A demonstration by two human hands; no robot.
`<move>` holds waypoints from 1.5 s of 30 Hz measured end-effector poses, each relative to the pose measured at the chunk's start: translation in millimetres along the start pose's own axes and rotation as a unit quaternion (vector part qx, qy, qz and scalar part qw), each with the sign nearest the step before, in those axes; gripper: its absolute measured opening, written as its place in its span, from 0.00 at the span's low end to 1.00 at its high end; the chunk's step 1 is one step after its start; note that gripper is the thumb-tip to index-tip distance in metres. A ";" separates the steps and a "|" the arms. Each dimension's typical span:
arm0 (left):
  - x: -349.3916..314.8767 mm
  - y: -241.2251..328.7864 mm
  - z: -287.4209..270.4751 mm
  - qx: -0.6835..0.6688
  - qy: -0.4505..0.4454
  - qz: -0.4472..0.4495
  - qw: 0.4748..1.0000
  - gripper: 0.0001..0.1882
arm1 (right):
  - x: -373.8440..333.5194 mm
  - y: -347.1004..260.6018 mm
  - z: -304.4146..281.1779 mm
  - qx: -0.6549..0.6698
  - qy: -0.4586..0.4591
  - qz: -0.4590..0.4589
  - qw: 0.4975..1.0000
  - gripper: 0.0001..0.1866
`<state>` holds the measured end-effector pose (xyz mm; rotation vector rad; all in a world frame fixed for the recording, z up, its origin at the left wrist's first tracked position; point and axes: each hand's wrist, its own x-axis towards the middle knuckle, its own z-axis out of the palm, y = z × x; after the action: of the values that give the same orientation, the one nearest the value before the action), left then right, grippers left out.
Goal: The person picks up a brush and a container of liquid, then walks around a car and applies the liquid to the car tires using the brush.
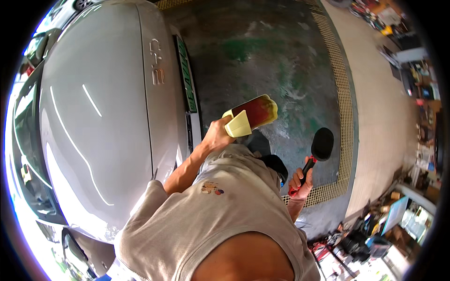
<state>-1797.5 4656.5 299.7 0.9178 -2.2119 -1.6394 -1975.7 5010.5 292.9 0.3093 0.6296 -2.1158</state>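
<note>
My left hand (219,135) is closed on one end of a pale yellow scoop-like container (239,125), held out in front of my body beside the car's rear. Its inner face looks dark reddish-brown, and I cannot make out its exact kind. Over on the right, my right hand (300,181) wraps round the black and red handle of a brush-like tool (322,144). The tool's black oval head points up and away from me, and its working face is hidden. The two held things are apart from each other.
A silver-grey car (103,93) with a green licence plate (186,75) stands close on my left. A yellow floor grating (344,117) borders the dark, stained floor (262,56). Cluttered shelves and a workbench (412,192) line the right side.
</note>
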 end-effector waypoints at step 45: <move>776.3 -152.9 -610.2 -0.145 0.459 -0.256 0.838 0.22 | 1213.7 321.8 693.5 -0.427 -0.225 0.356 0.800 0.26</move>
<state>-2021.2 3684.9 234.2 1.8060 -1.0830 -1.2071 -2410.8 3644.6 243.1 -0.4126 0.9185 -0.9657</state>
